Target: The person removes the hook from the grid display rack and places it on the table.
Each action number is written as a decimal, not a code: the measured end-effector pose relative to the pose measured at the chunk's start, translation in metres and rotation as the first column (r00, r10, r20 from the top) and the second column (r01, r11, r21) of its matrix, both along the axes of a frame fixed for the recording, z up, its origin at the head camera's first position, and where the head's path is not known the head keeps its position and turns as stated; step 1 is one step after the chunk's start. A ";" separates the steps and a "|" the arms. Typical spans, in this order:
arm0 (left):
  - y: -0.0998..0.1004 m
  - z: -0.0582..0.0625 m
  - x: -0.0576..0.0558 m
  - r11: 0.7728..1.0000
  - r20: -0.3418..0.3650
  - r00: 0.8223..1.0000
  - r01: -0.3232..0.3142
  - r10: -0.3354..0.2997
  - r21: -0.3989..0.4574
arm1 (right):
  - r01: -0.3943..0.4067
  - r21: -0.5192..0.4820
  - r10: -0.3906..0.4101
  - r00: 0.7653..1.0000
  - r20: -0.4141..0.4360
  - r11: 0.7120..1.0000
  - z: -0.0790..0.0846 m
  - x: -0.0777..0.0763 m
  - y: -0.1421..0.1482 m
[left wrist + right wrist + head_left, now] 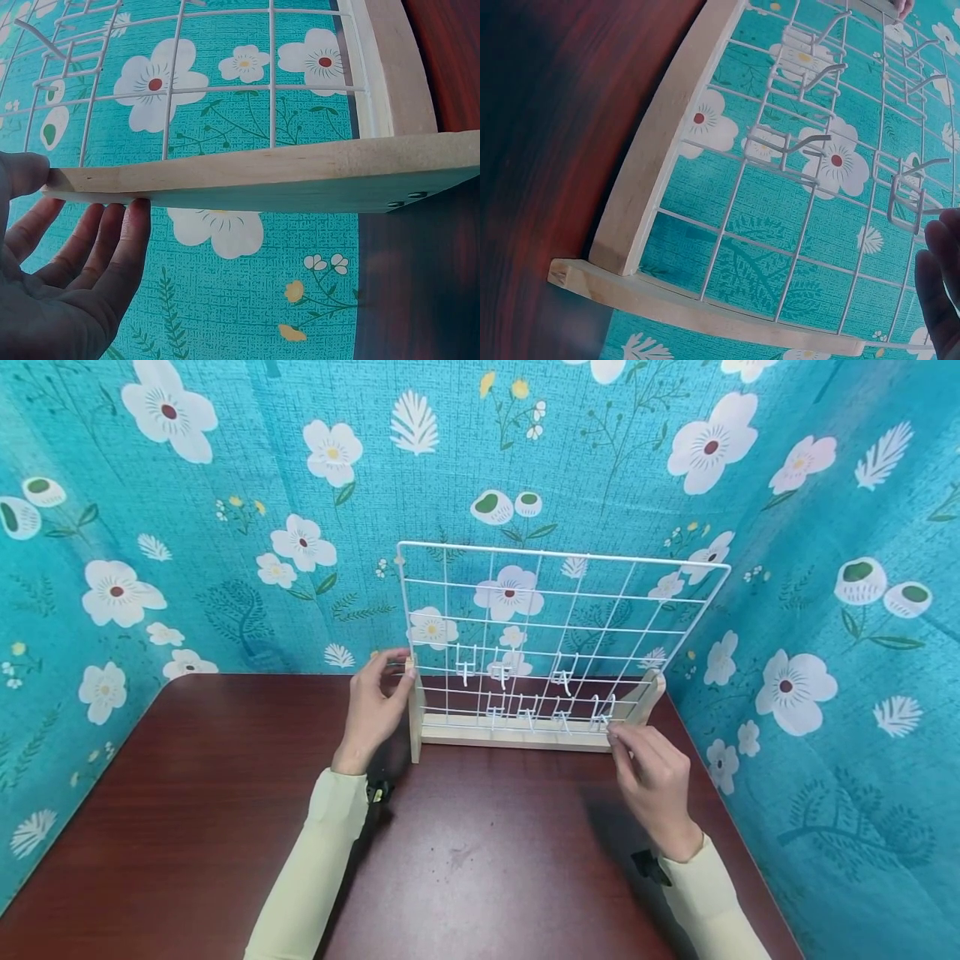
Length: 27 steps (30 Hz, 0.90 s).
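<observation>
A white wire grid panel (pixel 555 602) stands in a pale wooden base (pixel 517 735). My left hand (pixel 378 702) grips the wooden upright at the left, thumb on one face and fingers behind, as the left wrist view (pixel 75 262) of that hand shows. My right hand (pixel 652 777) pinches a white wire hook (pixel 602 713) in front of the grid's lower right; in the right wrist view, that hook (pixel 906 210) overlaps the grid beside the fingertips (pixel 937 247). Several similar hooks sit on the grid in two rows, including an upper one (pixel 562 677) and a lower one (pixel 527 714).
The rack stands on a dark reddish-brown table (pixel 465 852) near its back edge. Behind and to the right hangs a teal floral cloth (pixel 247 468). The right wooden upright (pixel 651 693) stands close to the cloth on the right.
</observation>
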<state>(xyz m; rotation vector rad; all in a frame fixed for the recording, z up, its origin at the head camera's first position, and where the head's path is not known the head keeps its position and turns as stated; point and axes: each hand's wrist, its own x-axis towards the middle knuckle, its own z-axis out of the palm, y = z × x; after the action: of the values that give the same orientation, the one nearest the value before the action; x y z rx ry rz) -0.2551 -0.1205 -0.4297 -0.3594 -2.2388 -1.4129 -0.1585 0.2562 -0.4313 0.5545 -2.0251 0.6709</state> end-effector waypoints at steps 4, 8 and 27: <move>0.000 0.000 0.000 1.000 -0.011 1.000 -0.012 0.012 -0.007 | -0.007 0.002 0.007 1.000 0.003 1.000 -0.002 0.000 0.000; 0.000 0.000 0.000 1.000 -0.021 1.000 -0.013 0.012 -0.007 | 0.004 0.008 -0.004 1.000 0.014 1.000 -0.004 0.001 0.000; -0.001 -0.001 -0.001 1.000 0.007 1.000 0.004 -0.004 0.005 | 0.002 0.033 -0.003 0.999 0.036 0.999 -0.012 0.004 -0.003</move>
<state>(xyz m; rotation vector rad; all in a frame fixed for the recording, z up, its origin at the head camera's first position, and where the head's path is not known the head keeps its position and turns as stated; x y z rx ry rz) -0.2561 -0.1216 -0.4307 -0.3581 -2.2404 -1.4237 -0.1543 0.2534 -0.4437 0.5628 -2.0731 0.6508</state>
